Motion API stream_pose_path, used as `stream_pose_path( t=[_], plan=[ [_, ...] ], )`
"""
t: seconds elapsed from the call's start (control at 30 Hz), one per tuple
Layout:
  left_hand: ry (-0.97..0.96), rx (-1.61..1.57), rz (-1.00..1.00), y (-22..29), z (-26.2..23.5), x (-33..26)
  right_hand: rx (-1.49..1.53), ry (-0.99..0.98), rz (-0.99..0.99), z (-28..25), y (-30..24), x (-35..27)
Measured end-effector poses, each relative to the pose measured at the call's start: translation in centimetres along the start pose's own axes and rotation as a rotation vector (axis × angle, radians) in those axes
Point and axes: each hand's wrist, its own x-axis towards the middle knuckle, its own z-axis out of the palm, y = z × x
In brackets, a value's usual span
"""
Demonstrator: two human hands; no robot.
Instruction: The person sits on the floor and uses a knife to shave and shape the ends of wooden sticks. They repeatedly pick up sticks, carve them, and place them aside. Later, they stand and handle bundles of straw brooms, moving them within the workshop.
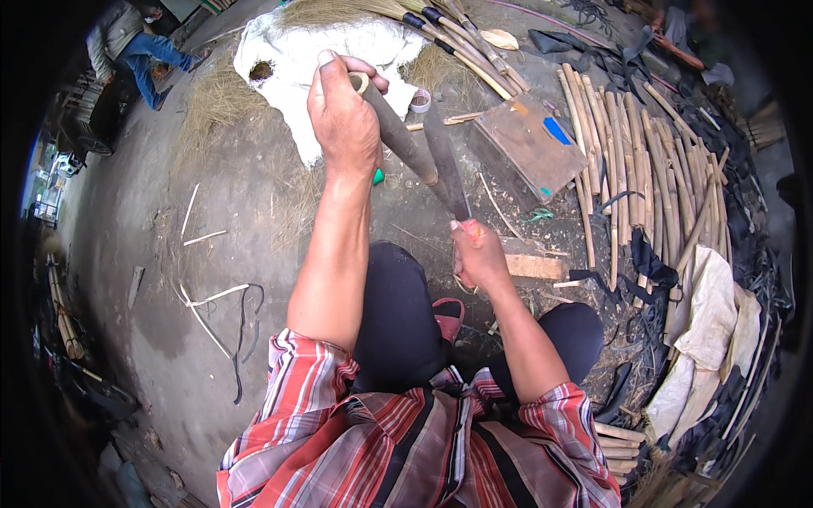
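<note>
My left hand (pixel 345 127) is raised and closed around the upper end of a grey-brown bamboo tube (pixel 400 137), whose hollow end shows beside my fingers. The tube slants down to the right, toward my other hand. Lower down, my right hand (pixel 481 256) grips a machete (pixel 442 157) by its handle, which is mostly hidden in my fist. Its broad dark blade points up and away, overlapping the tube's lower end; whether the two touch I cannot tell. Behind my left wrist, a small green object (pixel 378 177) shows in part.
A wooden box-like block (pixel 529 148) with a blue patch stands ahead right, beside many cut bamboo sticks (pixel 631 161). A white sack (pixel 292 76), broom grass and a tape roll (pixel 420 102) lie ahead. A wood offcut (pixel 533 267) is near my right hand. Two people are at the far corners.
</note>
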Motion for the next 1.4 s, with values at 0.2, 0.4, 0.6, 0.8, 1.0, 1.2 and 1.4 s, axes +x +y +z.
stream_pose_path(
  t=[0.2, 0.4, 0.6, 0.8, 1.0, 1.2, 1.4],
  plan=[
    [0.054, 0.04, 0.019, -1.0, 0.8, 1.2, 0.046, 0.124, -0.446, -0.1, -1.8, -0.8],
    [0.05, 0.066, 0.029, -1.2, 1.9, 1.0, -0.518, 0.361, -0.508, 2.1, -1.0, -0.4],
    [0.03, 0.082, 0.008, -1.3, 1.6, 1.1, 0.03, 0.034, 0.007, 0.7, -3.0, -1.5],
    [0.034, 0.086, 0.049, -1.2, 2.0, 1.0, -0.142, 0.441, -0.776, 1.1, -3.9, -2.7],
    [-0.011, 0.031, -0.047, -0.3, 1.7, 0.5, -0.396, 0.2, -0.071, 1.6, -3.5, -3.0],
    [0.052, 0.062, 0.058, -0.9, 0.8, 0.6, 0.026, 0.377, -0.673, 0.7, -2.5, -2.9],
    [-0.006, -0.036, -0.007, 0.0, -0.9, 0.7, -0.235, 0.15, 0.269, 0.2, 1.5, -3.1]
  ],
)
